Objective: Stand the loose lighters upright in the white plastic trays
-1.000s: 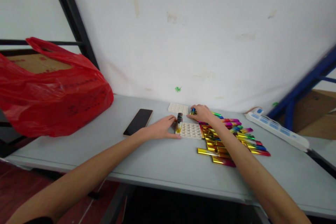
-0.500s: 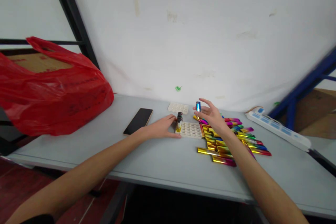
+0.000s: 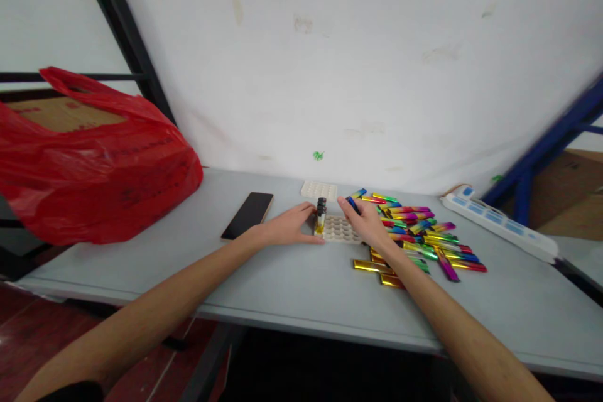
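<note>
We see a heap of sleeves [image 3: 424,239] with a mirror-bright, metallic-looking finish in gold and rainbow tints, glossy and smooth. The dimpled tray [image 3: 340,230] looks like matt, off-white plastic, as does the second tray [image 3: 320,190]. The small upright piece [image 3: 321,217] has a clear, shiny body and a black top. The table [image 3: 282,289] is smooth, matt grey. The red bag [image 3: 94,169] is thin, crinkled, glossy plastic; the phone [image 3: 248,215] has a glossy dark face; the power strip [image 3: 499,224] is smooth white plastic

The pale grey counter [image 3: 282,289] carried a bulging red plastic bag [image 3: 94,182] at its left end, a black smartphone [image 3: 248,215], two cream dimpled trays [image 3: 319,190], a heap of shiny gold and rainbow metallic tubes [image 3: 424,235], and a white power strip [image 3: 499,223] at the right.
</note>
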`<state>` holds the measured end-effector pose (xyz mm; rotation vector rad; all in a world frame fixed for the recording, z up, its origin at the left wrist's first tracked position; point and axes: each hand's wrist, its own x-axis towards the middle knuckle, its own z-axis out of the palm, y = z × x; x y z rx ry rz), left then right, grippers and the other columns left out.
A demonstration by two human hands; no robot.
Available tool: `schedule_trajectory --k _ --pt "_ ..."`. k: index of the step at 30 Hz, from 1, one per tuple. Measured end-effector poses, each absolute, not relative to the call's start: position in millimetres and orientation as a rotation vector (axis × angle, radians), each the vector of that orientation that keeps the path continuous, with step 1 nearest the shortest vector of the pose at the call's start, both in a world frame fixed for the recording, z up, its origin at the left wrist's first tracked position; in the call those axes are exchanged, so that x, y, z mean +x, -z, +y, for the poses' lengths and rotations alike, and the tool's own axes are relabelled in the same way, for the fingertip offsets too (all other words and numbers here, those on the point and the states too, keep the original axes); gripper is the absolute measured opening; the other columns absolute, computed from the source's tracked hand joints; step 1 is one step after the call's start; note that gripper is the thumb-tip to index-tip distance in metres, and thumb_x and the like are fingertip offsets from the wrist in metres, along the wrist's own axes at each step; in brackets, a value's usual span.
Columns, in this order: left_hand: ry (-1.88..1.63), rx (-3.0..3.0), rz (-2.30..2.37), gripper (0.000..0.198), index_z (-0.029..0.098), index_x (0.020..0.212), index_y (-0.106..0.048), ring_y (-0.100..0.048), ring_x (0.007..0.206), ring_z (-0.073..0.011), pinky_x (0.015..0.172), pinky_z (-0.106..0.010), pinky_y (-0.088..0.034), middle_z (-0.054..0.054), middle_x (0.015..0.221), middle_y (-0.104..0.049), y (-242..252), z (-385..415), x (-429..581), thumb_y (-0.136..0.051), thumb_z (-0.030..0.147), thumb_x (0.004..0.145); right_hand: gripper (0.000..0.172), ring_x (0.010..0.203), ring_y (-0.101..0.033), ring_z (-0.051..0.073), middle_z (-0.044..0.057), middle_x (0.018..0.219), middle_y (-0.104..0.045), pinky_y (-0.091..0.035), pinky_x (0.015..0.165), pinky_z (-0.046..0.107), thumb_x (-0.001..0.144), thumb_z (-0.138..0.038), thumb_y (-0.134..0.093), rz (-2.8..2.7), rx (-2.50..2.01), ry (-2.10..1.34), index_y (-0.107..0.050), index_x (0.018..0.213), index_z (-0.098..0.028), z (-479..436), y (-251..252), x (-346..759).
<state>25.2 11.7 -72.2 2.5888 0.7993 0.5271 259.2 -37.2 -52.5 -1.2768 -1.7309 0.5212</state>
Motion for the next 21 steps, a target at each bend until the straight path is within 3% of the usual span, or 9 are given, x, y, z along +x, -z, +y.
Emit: schedule_trajectory --k 4,10,14,21 --pt "-0.545 2.593 0.790 0.081 0.018 0.140 -0.051 -0.054 0.132 -0.0328 0.116 -0.044 -0.039 -0.015 0.142 -0.056 74.2 12.9 24.6 -0.073 0.068 0.081 0.058 0.053 -0.036 0.012 -0.004 0.051 -0.035 -0.025 0.053 0.028 0.095 -0.062 -0.047 -1.839 -1.332 -0.284 -0.033 0.055 -0.023 -42.4 50.8 253.8" --pt "-0.518 2.593 0.809 0.080 0.018 0.140 -0.051 -0.055 0.132 -0.0323 0.116 -0.042 -0.040 -0.015 0.141 -0.056 73.3 12.5 25.3 -0.074 0.067 0.081 0.042 0.054 -0.040 0.013 -0.002 0.052 -0.041 -0.025 0.055 0.029 0.091 -0.046 -0.044 -1.856 -1.320 -0.204 -0.036 0.056 -0.023 -42.6 50.4 255.1" --pt "-0.549 2.583 0.779 0.080 0.019 0.141 -0.051 -0.054 0.133 -0.0325 0.116 -0.044 -0.039 -0.015 0.143 -0.056 74.7 13.0 25.1 -0.074 0.066 0.081 0.042 0.054 -0.041 0.014 -0.003 0.052 -0.041 -0.027 0.056 0.028 0.093 -0.044 -0.044 -1.887 -1.310 -0.209 -0.036 0.058 -0.024 -43.2 49.7 256.1" --pt "-0.550 2.583 0.774 0.080 0.019 0.143 -0.049 -0.053 0.134 -0.0326 0.117 -0.044 -0.039 -0.015 0.145 -0.055 72.8 11.8 24.9 -0.074 0.065 0.082 0.036 0.072 -0.055 0.019 0.003 0.078 -0.062 -0.041 0.069 0.030 0.108 -0.045 -0.034 -2.095 -1.201 -0.167 -0.053 0.086 -0.022 -50.6 44.2 255.2"
